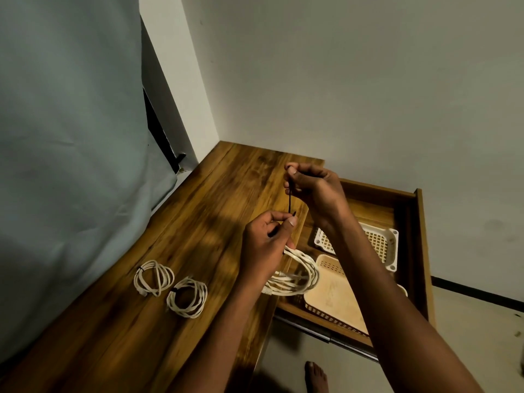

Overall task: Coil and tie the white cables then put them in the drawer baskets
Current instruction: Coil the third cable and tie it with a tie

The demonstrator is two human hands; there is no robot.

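Item one: beige basket (334, 296) below my right forearm, nothing visible inside. Left hand (266, 245) grips white cable coil (297, 276) and black tie (290, 201); right hand (312, 185) pinches tie's upper end. White basket (380, 242) beyond in drawer (414, 222). Two tied coils (170, 287) left of left hand.

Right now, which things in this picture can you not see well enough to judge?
Head view only:
- Black tie: thin; its knot round the held coil sits behind the left hand.
- Right hand: its curled fingers hide the tie's upper end.
- White basket and beige basket: the right forearm covers parts of both.
- Two coils on the table: ties too small to check.
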